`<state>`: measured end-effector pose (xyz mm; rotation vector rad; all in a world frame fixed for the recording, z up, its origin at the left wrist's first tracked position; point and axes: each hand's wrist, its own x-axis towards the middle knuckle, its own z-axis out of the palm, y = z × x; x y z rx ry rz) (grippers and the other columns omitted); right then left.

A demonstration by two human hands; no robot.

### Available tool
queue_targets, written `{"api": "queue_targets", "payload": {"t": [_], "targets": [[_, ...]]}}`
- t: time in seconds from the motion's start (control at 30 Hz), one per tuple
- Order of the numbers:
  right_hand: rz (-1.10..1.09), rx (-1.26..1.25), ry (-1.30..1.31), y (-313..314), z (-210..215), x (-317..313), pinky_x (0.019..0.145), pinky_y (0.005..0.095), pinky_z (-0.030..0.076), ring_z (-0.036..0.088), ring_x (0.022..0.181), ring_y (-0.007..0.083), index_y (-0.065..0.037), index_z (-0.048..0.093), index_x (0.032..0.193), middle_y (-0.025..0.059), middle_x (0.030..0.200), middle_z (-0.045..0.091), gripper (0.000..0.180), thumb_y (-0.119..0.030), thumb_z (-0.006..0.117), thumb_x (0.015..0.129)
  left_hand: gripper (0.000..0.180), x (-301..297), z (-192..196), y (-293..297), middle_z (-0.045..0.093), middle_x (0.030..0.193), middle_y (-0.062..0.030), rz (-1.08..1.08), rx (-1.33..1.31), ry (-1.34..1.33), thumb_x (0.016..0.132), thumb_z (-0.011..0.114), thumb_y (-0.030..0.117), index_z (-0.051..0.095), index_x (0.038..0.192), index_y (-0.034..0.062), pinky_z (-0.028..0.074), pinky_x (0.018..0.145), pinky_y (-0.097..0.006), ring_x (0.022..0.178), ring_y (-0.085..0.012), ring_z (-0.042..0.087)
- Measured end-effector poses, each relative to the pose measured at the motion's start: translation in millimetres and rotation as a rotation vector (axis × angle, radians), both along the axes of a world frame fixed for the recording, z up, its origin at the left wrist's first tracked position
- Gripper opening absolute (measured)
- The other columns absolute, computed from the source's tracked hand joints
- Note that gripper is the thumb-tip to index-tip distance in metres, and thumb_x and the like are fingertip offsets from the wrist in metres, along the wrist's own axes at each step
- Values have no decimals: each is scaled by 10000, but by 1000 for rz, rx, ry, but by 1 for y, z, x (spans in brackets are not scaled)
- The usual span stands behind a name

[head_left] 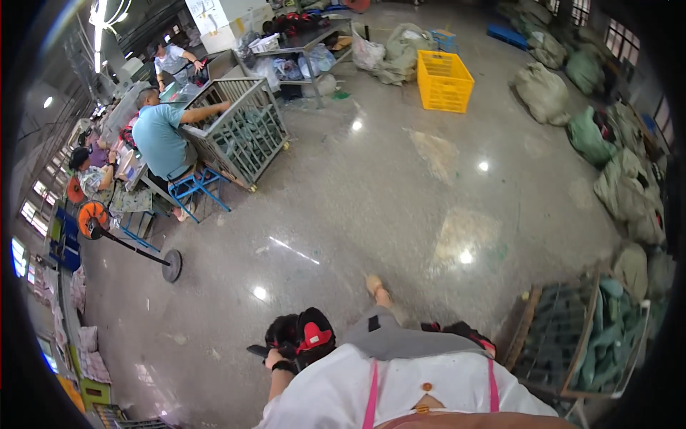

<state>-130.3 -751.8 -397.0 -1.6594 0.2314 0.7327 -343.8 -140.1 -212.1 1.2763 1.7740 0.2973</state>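
Beside my left hip, my left hand (273, 359), with a dark band at the wrist, is closed on a black-and-red bundle (309, 336). The bundle looks soft and bulky, with a bright red patch on its front; its exact kind cannot be made out. On the other side, a second black-and-red bundle (461, 330) shows past my right hip, partly covered by my white top. Only a small part of my right hand (489, 347) appears at the edge of that bundle, and its fingers are mostly hidden.
A slatted crate of green pieces (607, 336) stands close on my right. Large sacks (629, 189) line the right wall. Ahead are a yellow crate (444, 82) and a metal cage cart (250, 136). A floor fan (171, 264) and seated workers (158, 132) are at left.
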Motion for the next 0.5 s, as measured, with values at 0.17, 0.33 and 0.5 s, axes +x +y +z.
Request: {"api": "queue_targets", "payload": {"t": [0.17,0.33,0.5], "targets": [[-45,-39,-82,173,15,214,722,333,469,579,793,204,-56,648,903,13,890,631,298,-60,631,606,297,205,-48,39,622,907,-231,-497,189,344,673,494,73,595,894,-98,481,785,-355,861,-311,610],[-297,-51,-80,162,-36,295,721,336,469,580,789,210,-50,646,911,23,884,632,300,-54,631,612,319,400,-13,56,622,863,-201,-694,270,336,675,539,100,583,932,-84,492,717,-346,789,-287,613],[-540,-242,-59,-134,-35,330,720,340,470,582,784,216,-44,643,920,34,878,632,302,-48,630,618,329,495,-53,82,604,890,-165,-661,79,-66,681,550,135,565,890,-118,507,735,-370,799,-266,610]]}}
